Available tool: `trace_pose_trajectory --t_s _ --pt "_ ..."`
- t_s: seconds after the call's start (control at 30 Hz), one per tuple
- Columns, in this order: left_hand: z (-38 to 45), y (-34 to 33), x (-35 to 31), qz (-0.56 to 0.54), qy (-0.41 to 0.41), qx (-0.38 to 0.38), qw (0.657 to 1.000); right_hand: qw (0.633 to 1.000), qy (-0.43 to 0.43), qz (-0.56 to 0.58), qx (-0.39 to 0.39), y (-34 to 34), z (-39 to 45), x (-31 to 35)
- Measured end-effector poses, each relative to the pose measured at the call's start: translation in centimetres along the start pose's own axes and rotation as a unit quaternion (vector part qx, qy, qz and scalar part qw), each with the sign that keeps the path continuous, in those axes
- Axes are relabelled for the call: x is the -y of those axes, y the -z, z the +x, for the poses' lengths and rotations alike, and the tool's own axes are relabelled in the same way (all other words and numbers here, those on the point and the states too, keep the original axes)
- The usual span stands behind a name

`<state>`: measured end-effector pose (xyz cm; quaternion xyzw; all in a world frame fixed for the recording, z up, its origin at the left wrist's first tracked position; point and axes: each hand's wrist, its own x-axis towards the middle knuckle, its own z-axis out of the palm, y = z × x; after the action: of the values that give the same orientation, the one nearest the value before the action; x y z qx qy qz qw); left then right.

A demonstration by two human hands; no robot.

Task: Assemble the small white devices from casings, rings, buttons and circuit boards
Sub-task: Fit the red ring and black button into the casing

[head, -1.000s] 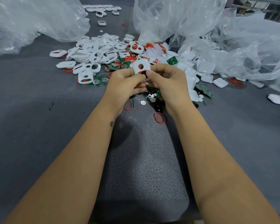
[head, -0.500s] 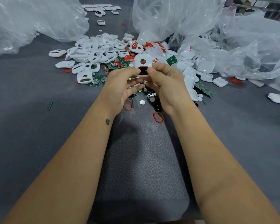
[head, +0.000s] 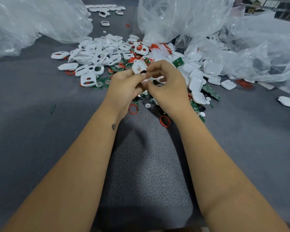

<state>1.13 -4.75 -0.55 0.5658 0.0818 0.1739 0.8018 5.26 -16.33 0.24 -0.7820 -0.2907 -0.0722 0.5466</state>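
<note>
My left hand (head: 124, 87) grips a small white casing (head: 138, 67) with a round hole, tilted upright above the pile. My right hand (head: 167, 84) is close beside it, fingertips pinched at the casing's lower right edge, where something small and dark shows. Behind and around both hands lies a heap of white casings (head: 97, 54), red rings (head: 133, 108), green circuit boards (head: 211, 92) and small white round buttons (head: 147, 105). Closed white shells (head: 195, 84) lie to the right of my right hand.
Large crumpled clear plastic bags stand at the back left (head: 32, 20), back centre (head: 182, 17) and right (head: 266, 52). A row of finished white devices (head: 105, 9) lies far back. One device (head: 289, 101) lies alone at the right edge. Grey mat (head: 32, 131) covers the table.
The casing has turned and tilted in my left hand, and my right fingers have shifted from holding its face to pinching at its lower right edge.
</note>
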Motion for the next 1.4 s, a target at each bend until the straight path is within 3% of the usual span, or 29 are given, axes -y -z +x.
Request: trace_pose_trajectory --t_s 0.13,0.37,0.47,0.57,0.8,0.97,1.1,1.4 --pt "0.3 0.5 0.0 -0.023 0.007 -0.072 0.997 0.998 0.007 0.014 0.055 0.6 0.1 0.1" --pt "0.2 0.5 0.1 0.016 -0.016 -0.096 0.995 0.993 0.032 -0.092 0.064 1.4 0.2 0.0" --pt "0.4 0.7 0.0 0.002 -0.020 -0.125 0.992 0.978 0.012 -0.157 0.135 1.9 0.4 0.1" --pt "0.4 0.6 0.0 0.002 -0.025 -0.125 0.992 0.960 -0.007 -0.192 0.206 2.1 0.4 0.2" --pt "0.4 0.6 0.1 0.015 -0.014 -0.111 0.994 0.957 -0.006 -0.163 0.238 2.2 0.4 0.4" --pt "0.5 0.7 0.1 0.067 -0.012 -0.112 0.991 0.986 -0.035 -0.036 0.157 2.1 0.4 -0.1" --pt "0.3 0.6 0.0 0.072 -0.014 -0.099 0.992 0.987 -0.078 0.105 0.089 2.2 0.7 -0.5" --pt "0.0 -0.1 0.3 0.018 0.001 -0.010 1.000 0.974 -0.082 0.208 0.023 2.1 0.8 -0.5"
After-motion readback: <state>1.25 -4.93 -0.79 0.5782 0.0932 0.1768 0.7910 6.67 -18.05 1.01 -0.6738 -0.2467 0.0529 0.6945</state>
